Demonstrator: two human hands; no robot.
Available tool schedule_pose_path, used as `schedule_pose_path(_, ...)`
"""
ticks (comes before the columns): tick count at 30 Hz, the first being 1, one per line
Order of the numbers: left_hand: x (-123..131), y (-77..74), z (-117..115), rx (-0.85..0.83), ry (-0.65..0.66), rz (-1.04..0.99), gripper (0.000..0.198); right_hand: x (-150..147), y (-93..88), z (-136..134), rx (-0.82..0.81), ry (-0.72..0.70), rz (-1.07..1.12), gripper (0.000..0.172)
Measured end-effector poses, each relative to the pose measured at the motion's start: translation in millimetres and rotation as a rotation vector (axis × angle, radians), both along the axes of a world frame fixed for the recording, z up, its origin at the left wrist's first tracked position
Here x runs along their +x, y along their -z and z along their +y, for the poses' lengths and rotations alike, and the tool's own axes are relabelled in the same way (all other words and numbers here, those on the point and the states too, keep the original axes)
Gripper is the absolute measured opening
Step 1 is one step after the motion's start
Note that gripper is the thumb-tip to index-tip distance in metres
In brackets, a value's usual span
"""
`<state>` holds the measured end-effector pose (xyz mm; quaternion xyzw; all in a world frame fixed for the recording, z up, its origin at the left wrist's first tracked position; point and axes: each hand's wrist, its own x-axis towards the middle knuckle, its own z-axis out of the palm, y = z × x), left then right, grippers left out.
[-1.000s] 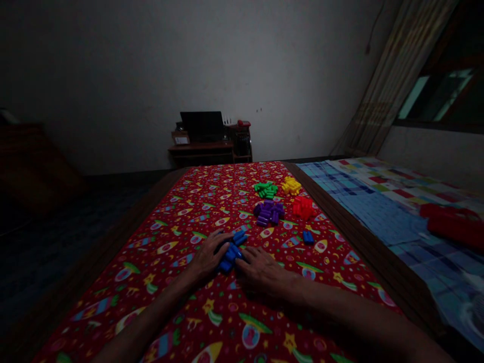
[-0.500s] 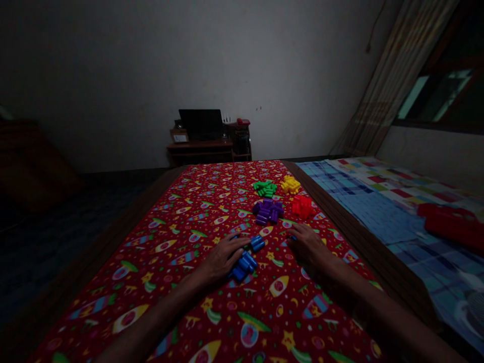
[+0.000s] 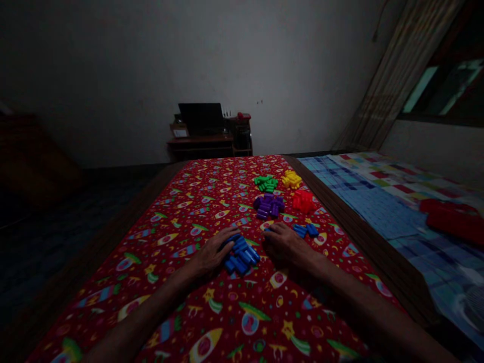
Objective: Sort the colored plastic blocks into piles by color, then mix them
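Below the centre of the frame: blue pile at the left hand, right hand just apart

The left hand is half spread and curved along the left side of the blue pile, its thumb apart from the other fingers and touching the pieces at this edge. The pile lies to the right of this hand, on the red patterned cloth; most of its pieces have their long axis slanting from upper left to lower right.

The right hand is at the upper right of the pile, with a narrow strip of cloth between them. Its fingers are drawn together and seem to pinch a single blue piece, of which only a small part is visible (so I cannot tell its long axis). Two loose blue pieces lie side by side just to the right of this hand, which is clearly nearer to them than the left one.

Higher in the frame, the purple pile is above the right hand, and the red pile is above the two loose pieces. Beyond these are the green pile and, on its right, the yellow pile. I see no box or tray around the piles; all rest directly on the cloth.
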<state>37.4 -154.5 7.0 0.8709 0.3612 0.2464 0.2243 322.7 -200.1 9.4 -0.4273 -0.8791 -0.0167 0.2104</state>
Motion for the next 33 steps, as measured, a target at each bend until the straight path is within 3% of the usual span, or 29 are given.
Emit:
schedule_pose_path(5, -1, 5.4, 0, -0.014, -0.026, 0.004, 0.055, 40, 0.0, 3, 0.065, 0.286, -0.087, 0.026)
schedule_pose_path(8, 0, 3.2, -1, -0.030, -0.052, -0.014, 0.057, 44, -1.3, 2, 0.104, 0.331, -0.103, 0.029)
schedule_pose_path(13, 2, -0.1, -2, 0.018, -0.036, -0.039, 0.052, -3, -0.7, -10, 0.181, 0.055, 0.038, 0.026)
schedule_pose_path(16, 2, 0.2, -2, 0.027, -0.042, -0.029, 0.050, -35, 9.4, -23, 0.110, -0.127, 0.032, 0.044)
schedule_pose_path(19, 3, -0.6, -3, 0.032, -0.049, -0.006, 0.048, -46, 14.5, -30, 0.020, -0.186, -0.043, 0.055)
schedule_pose_path(24, 5, -3.9, -6, 0.028, -0.072, 0.002, 0.050, -21, -8.7, -20, 0.074, 0.066, -0.146, 0.035)
schedule_pose_path(27, 5, -5.5, -7, 0.024, -0.082, -0.004, 0.053, 9, -20.3, -12, 0.110, 0.250, -0.216, 0.033)
schedule_pose_path(30, 4, -6.3, -6, 0.025, -0.089, -0.018, 0.054, 35, -14.9, -4, 0.073, 0.363, -0.250, 0.034)
schedule_pose_path(33, 4, -6.6, -4, 0.027, -0.100, -0.034, 0.054, 41, -3.4, 0, 0.119, 0.321, -0.163, 0.034)
